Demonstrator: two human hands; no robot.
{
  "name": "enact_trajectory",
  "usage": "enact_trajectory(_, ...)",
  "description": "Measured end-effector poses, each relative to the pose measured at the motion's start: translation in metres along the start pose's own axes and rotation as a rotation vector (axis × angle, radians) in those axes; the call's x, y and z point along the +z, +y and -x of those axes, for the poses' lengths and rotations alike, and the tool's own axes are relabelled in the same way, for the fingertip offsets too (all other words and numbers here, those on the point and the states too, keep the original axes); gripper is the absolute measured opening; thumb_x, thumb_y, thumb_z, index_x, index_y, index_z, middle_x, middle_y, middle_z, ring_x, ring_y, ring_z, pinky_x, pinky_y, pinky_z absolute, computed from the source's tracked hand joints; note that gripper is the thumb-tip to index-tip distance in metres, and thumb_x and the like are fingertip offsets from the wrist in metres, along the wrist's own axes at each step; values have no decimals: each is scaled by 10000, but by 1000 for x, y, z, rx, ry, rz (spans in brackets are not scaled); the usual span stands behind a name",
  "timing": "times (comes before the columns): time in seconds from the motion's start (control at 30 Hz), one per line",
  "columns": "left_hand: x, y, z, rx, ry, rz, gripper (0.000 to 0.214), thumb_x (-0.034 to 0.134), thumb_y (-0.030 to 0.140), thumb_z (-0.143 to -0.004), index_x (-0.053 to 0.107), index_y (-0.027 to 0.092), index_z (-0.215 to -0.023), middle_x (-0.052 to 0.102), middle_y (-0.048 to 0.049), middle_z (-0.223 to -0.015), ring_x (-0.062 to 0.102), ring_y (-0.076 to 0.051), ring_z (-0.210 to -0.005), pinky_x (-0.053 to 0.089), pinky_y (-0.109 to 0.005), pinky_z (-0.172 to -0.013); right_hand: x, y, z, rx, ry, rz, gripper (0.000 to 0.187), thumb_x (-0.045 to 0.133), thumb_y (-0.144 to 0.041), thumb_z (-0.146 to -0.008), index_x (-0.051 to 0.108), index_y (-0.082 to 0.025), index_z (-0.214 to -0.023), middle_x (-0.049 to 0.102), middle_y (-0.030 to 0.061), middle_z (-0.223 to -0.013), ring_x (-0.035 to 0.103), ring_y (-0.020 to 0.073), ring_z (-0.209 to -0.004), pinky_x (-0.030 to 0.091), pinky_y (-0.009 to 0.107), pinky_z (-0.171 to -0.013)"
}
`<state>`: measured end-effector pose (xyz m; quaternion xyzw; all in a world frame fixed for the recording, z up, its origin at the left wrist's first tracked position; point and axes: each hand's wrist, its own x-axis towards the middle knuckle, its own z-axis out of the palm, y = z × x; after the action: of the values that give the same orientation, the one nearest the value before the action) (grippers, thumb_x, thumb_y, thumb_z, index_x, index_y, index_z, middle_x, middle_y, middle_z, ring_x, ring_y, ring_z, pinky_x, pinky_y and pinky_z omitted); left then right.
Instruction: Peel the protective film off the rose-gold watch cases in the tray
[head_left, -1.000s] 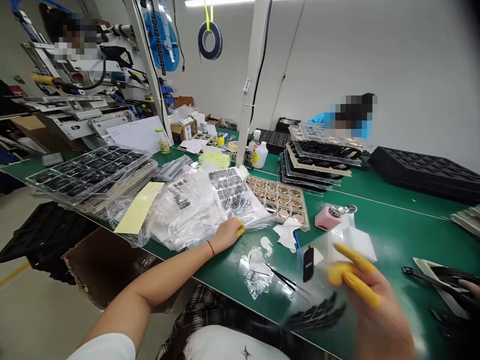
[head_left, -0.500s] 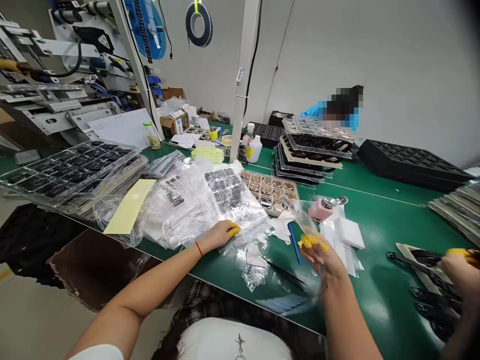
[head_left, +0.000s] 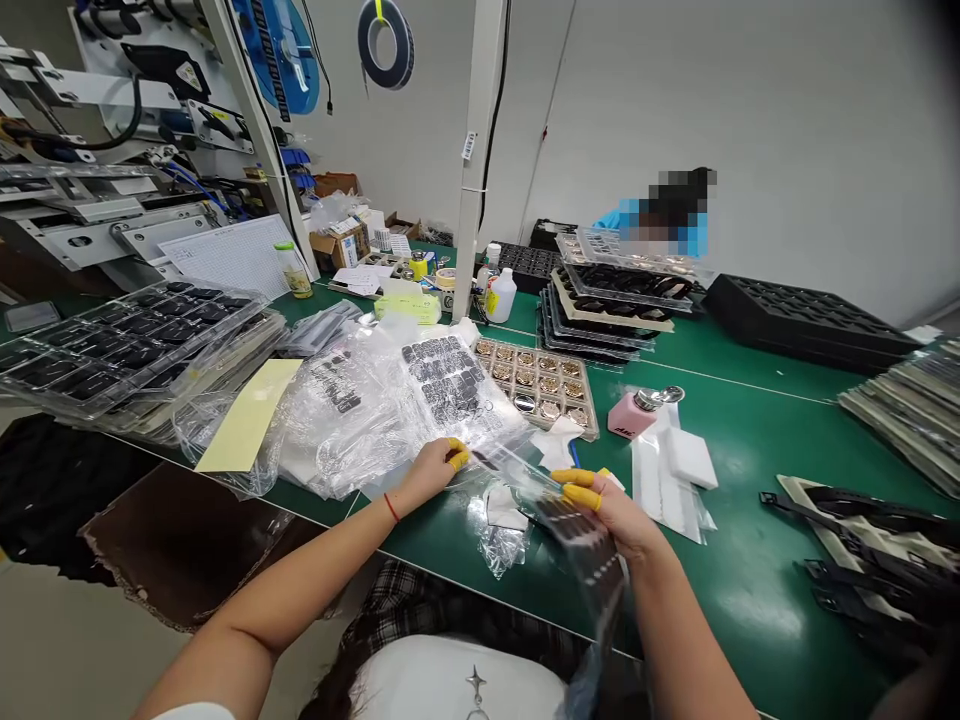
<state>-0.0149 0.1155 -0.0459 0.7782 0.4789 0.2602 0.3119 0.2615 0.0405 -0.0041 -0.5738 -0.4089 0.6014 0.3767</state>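
Observation:
My left hand (head_left: 439, 470), with yellow finger covers, is closed at the near edge of the printed clear sheet with black squares (head_left: 450, 378). Its fingertips pinch one end of a thin clear plastic film (head_left: 574, 535). The film stretches across to my right hand (head_left: 604, 505), whose yellow-covered fingers grip its upper edge. From there the film hangs down toward my lap, dark with reflections and partly blurred. Below and between the hands lie crumpled clear plastic (head_left: 499, 550) and a small white paper piece (head_left: 506, 508). A blue stick (head_left: 575, 453) shows partly behind the right hand.
Crumpled plastic bags (head_left: 337, 420) and a yellow strip (head_left: 251, 415) lie left. A tray of gold-coloured parts (head_left: 540, 375) sits behind, with a pink pump bottle (head_left: 634, 412) and a white block (head_left: 691, 458) to the right. Black straps (head_left: 847, 540) lie far right; a person (head_left: 667, 215) sits opposite.
My right hand has moved left toward my left hand, bringing the film between them. The other yellow-tipped hand at the far right has left the straps. The view has shifted slightly.

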Motion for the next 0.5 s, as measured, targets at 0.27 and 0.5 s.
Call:
enact_trajectory(0.27,-6,21,22,200,363,-159,247,404,320,-925,621,204,-940,636,-95,-954,565,-235,-940,493,-385,-803,16,-6,0,73,51,272,372,596,-253,-715,597,-125,-1064,665,28,-642,500,118,-526,349,188,-405)
enact_trajectory(0.5,-2,31,27,447,298,-290,199,465,248,-905,651,201,-958,653,-92,-893,572,-233,-874,505,-378,-744,56,-5,-24,-83,44,335,296,489,-276,-800,563,-178,-1069,659,0,-737,443,80,-410,376,210,-419)
